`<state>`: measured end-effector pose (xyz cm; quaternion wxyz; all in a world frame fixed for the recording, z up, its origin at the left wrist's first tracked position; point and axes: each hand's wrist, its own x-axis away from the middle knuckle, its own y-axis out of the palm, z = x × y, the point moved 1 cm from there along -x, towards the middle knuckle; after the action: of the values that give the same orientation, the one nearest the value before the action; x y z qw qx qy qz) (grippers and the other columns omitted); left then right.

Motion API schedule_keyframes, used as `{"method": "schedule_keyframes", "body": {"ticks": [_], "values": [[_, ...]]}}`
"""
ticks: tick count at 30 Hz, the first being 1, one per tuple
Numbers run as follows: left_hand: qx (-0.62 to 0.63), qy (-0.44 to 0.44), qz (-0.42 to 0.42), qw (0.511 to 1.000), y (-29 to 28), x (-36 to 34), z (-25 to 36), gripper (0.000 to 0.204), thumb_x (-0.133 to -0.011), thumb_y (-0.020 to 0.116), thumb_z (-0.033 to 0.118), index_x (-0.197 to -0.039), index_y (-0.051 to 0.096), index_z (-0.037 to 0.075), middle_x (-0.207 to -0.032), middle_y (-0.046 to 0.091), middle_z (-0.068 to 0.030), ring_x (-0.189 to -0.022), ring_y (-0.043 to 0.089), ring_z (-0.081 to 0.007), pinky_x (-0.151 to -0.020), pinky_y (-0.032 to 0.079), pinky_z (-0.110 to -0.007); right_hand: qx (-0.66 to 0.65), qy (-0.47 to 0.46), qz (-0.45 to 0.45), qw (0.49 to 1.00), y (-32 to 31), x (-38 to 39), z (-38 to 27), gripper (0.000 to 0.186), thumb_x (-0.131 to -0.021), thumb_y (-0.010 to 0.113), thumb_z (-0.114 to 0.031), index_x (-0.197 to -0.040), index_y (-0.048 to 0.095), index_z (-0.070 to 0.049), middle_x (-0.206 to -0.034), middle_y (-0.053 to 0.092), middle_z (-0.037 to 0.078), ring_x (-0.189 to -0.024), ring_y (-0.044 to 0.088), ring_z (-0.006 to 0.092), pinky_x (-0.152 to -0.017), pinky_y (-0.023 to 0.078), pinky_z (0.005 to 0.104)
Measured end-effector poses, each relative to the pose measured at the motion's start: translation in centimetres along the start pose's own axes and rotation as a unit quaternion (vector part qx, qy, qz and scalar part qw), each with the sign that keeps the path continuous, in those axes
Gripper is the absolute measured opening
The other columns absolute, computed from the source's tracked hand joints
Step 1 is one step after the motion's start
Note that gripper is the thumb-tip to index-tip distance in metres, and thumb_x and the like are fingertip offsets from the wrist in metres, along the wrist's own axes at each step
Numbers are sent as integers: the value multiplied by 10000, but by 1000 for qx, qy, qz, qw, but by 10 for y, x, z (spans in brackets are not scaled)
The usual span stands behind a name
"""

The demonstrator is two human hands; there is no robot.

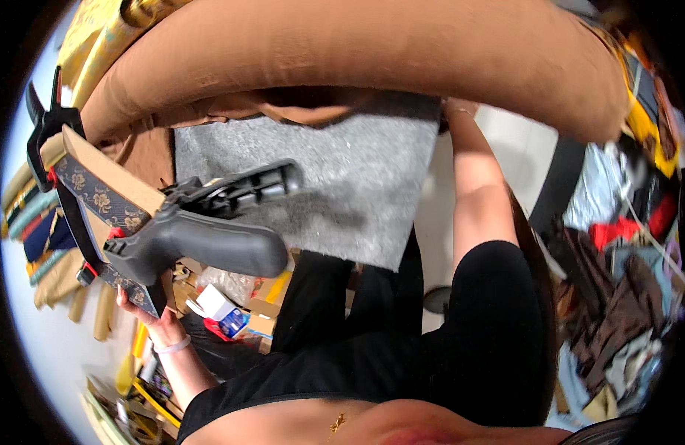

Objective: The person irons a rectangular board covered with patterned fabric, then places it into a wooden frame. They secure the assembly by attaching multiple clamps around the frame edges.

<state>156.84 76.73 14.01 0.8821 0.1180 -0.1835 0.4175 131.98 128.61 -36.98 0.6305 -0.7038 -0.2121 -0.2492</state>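
My left hand (162, 324) is closed on the lower end of a board (97, 191) covered in dark floral cloth, with a pale wooden edge. Black clamps are fixed to it: one clamp (51, 126) at its upper left, and another with two thick handles (224, 241) jutting right over a grey felt-like sheet (320, 170). My right hand (459, 110) reaches to the sheet's far right corner, under a big curved brown fabric roll (357, 44). The roll hides the right hand's fingers, so their grip does not show.
Below the board lie cardboard boxes (272, 297) and a small white-and-blue box (227, 315). Fabric rolls (57, 252) lean at the left wall. A heap of dark and coloured cloth (617, 304) and a silvery plastic bag (591, 189) lie on the right.
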Motion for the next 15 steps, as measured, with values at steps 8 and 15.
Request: {"method": "schedule_keyframes", "body": {"ticks": [8, 15], "values": [[-2, -52, 156, 986, -26, 52, -10, 614, -780, 679, 477, -1291, 531, 171, -1266, 569, -46, -1177, 535, -258, -1018, 432, -441, -150, -20, -125, 981, 13, 10, -4, 626, -809, 639, -521, -1254, 583, -85, -1163, 617, 159, -1034, 606, 267, -870, 481, 395], [90, -97, 67, 989, -22, 49, 16, 384, -865, 651, 315, -1191, 574, 126, -1095, 639, -26, -999, 618, -200, -870, 511, -355, -645, 223, -375, 627, -46, 200, 66, 615, -838, 545, -629, -1153, 581, -102, -916, 640, 158, -871, 642, 287, -852, 512, 563]]}}
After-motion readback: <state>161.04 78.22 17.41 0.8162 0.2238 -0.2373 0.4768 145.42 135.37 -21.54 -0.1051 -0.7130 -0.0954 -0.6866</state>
